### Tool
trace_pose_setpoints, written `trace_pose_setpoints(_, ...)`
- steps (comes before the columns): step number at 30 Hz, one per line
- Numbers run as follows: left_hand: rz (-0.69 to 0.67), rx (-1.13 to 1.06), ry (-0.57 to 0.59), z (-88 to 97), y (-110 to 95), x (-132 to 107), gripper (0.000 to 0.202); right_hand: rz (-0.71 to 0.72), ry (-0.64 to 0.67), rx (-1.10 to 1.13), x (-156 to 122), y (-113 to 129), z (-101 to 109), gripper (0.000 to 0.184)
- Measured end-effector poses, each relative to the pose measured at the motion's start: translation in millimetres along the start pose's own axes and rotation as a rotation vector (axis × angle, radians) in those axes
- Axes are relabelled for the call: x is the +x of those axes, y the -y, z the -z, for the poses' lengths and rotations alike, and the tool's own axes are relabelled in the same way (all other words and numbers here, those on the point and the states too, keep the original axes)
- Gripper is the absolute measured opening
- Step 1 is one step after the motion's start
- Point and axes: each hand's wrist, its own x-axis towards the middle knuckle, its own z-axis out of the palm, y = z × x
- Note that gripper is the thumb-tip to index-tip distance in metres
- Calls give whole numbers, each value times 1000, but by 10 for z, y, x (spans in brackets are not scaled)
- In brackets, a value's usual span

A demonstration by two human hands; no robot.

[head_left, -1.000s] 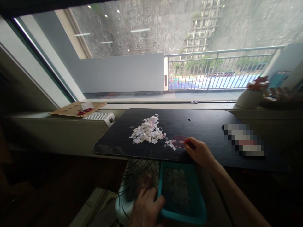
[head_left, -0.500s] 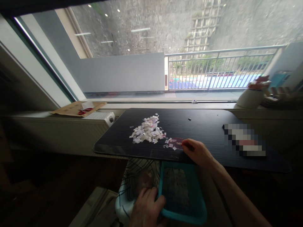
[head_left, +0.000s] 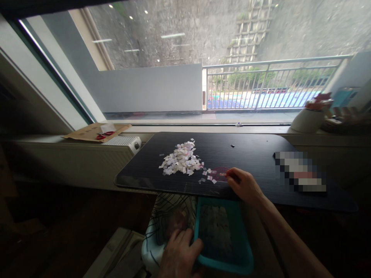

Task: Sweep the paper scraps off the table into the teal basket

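My right hand (head_left: 243, 184) is above the near part of the dark table, fingers pinched at the right end of a thin, see-through pink oval piece (head_left: 218, 174); its exact kind I cannot make out. Small white paper scraps (head_left: 210, 177) lie along its left edge. Left of it sits a loose pile of cut paper scraps (head_left: 182, 159). Below the table, my left hand (head_left: 181, 251) is closed over the left rim of a teal plastic basin (head_left: 248, 255), thumb across the edge. Pale flat material (head_left: 216, 227) lies inside the basin.
The black tabletop (head_left: 249, 154) stands against the window sill. A pixelated object (head_left: 301, 172) lies at its right. Red-handled scissors (head_left: 104, 135) rest on brown paper (head_left: 84, 132) at left. A black-lined cloth (head_left: 165, 208) and a clear bag (head_left: 177, 221) are beside the basin.
My right hand has shifted slightly right with the pink piece, and more scraps now show apart at its left edge. My left hand stays at the basin rim.
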Motion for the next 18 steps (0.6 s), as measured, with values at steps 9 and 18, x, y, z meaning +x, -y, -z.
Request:
trace_pose_setpoints(9,9,3,15,-3,19,-16,24,33,13,-28,-7,-27,-4,17)
trace_pose_setpoints(18,31,-13,-51,75,62,-35,12,17,69,-68,-376,-38,269,13)
